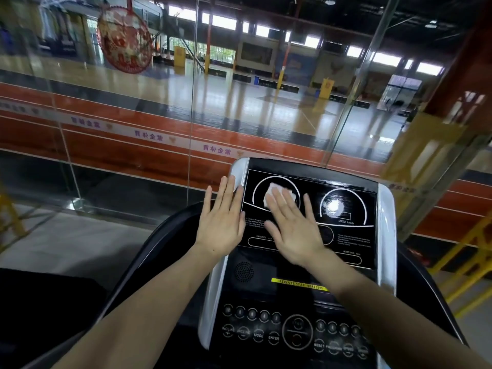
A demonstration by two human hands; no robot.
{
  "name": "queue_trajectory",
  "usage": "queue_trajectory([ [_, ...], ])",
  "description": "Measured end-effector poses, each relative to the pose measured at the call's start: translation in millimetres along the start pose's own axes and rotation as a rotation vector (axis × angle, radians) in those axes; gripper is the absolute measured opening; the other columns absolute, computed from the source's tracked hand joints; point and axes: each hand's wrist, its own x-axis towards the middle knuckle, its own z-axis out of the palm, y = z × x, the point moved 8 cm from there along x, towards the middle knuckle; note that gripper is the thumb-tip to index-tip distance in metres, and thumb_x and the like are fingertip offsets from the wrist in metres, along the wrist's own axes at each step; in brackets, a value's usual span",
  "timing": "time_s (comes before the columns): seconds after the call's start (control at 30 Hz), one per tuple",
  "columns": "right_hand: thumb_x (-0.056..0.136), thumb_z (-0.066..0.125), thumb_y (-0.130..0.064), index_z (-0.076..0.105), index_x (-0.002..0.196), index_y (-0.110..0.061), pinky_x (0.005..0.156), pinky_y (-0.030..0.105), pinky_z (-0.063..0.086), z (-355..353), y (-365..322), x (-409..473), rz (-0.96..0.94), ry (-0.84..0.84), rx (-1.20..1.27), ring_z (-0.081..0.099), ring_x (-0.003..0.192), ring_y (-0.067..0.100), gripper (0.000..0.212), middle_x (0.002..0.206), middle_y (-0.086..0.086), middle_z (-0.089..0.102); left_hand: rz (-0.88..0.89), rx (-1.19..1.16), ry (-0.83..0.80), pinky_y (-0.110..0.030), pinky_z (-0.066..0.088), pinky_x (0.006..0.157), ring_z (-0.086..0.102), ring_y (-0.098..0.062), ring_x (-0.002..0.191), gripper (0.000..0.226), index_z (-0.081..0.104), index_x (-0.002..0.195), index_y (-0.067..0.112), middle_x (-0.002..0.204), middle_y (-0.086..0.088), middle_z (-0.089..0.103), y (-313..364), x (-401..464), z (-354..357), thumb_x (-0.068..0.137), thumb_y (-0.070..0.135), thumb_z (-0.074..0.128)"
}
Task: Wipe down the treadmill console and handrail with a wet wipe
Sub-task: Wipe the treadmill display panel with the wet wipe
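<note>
- Two rows of buttons (pixel 292 331) sit at the near end of the console (pixel 306 272), below the hands; a wet wipe dragged over them could press one and start the belt, or leave water in the gaps.
- Right hand (pixel 292 225) lies flat on the console's display, fingers straight, pressing the wipe (pixel 277 194) under its fingertips on the left dial. With nothing pinching it, the wipe could bunch or slide out on a quick stroke.
- Left hand (pixel 221 222) is spread flat and holds nothing; it seems to rest against the console's left silver edge (pixel 238 171), though blur makes contact hard to judge.
- Handrail (pixel 159 246) curves away left of the console, apparently not yet wiped.
- Beyond the console stands a glass wall (pixel 133 129).
- Containers: none shows near the console, so no pack or bin for the wipe.
</note>
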Motion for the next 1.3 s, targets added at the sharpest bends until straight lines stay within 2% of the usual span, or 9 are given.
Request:
queue_trajectory([
  [0.27,0.111,0.02,-0.056,0.004,0.169,-0.027,0.128,0.059,-0.003,28,-29,-71,-0.238,-0.089,-0.057,-0.004,0.163,0.014,0.067,0.177,-0.007,-0.003,0.082,0.013,0.035,-0.059,0.012,0.128,0.002,-0.028,0.163,0.058,0.031,0.161,0.012,0.175,-0.016,0.009,9,-3,1,0.108,0.034,0.03],
  [0.37,0.109,0.016,-0.057,0.005,0.169,-0.027,0.128,0.06,-0.006,7,11,-25,-0.133,-0.048,-0.116,0.007,0.163,0.018,0.068,0.176,-0.006,0.0,0.072,0.015,0.032,-0.059,0.012,0.129,0.001,-0.028,0.163,0.058,0.032,0.161,0.013,0.175,-0.016,0.009,9,-4,2,0.108,0.036,0.028],
  [0.5,0.108,0.004,-0.06,-0.009,0.167,-0.031,0.128,0.058,-0.013,-16,52,20,0.011,-0.033,-0.083,-0.008,0.162,0.013,0.067,0.175,-0.012,-0.016,0.071,0.015,0.029,-0.06,0.012,0.128,-0.002,-0.027,0.163,0.057,0.032,0.161,0.014,0.175,-0.015,0.008,10,-4,1,0.108,0.036,0.03],
  [0.6,0.109,0.009,-0.059,-0.01,0.167,-0.03,0.128,0.058,-0.013,-6,39,-1,0.023,-0.036,-0.023,-0.016,0.161,0.013,0.068,0.174,-0.011,-0.019,0.065,0.0,0.039,-0.06,0.012,0.128,-0.001,-0.026,0.163,0.054,0.034,0.159,0.014,0.175,-0.014,0.009,9,-5,-1,0.108,0.034,0.036],
  [0.83,0.111,0.022,-0.056,-0.006,0.168,-0.029,0.129,0.059,-0.002,34,-6,-105,-0.114,-0.106,0.018,-0.011,0.162,0.014,0.069,0.176,-0.009,-0.012,0.076,0.005,0.031,-0.059,0.013,0.128,0.0,-0.028,0.163,0.053,0.034,0.158,0.015,0.175,-0.016,0.01,10,-3,-3,0.11,0.036,0.033],
  [0.93,0.111,0.02,-0.057,-0.003,0.168,-0.029,0.129,0.059,-0.005,28,4,-91,-0.167,-0.113,-0.039,-0.005,0.163,0.014,0.067,0.177,-0.009,-0.009,0.081,0.015,0.017,-0.058,0.014,0.129,0.004,-0.031,0.163,0.055,0.036,0.157,0.015,0.173,-0.019,0.015,13,-2,-6,0.108,0.038,0.027],
  [1.03,0.109,0.015,-0.058,-0.003,0.168,-0.031,0.128,0.06,-0.007,6,43,-36,-0.049,-0.058,-0.054,0.0,0.163,0.016,0.068,0.176,-0.01,-0.008,0.102,0.015,0.008,-0.057,0.013,0.129,0.009,-0.034,0.162,0.056,0.039,0.156,0.015,0.171,-0.022,0.019,23,2,-9,0.106,0.039,0.027],
  [1.13,0.108,0.005,-0.059,-0.009,0.167,-0.03,0.127,0.06,-0.012,-16,76,6,0.042,-0.052,-0.045,-0.009,0.162,0.013,0.068,0.174,-0.012,-0.017,0.124,0.004,0.024,-0.058,0.013,0.129,0.01,-0.035,0.161,0.054,0.042,0.154,0.016,0.171,-0.021,0.021,34,8,-13,0.106,0.038,0.032],
  [1.3,0.11,0.013,-0.057,-0.006,0.168,-0.029,0.129,0.059,-0.008,5,58,-37,0.019,-0.026,0.005,-0.012,0.162,0.015,0.067,0.176,-0.008,-0.015,0.112,-0.012,0.01,-0.059,0.014,0.128,0.009,-0.034,0.162,0.052,0.04,0.154,0.017,0.171,-0.021,0.02,43,12,-11,0.107,0.038,0.035],
])
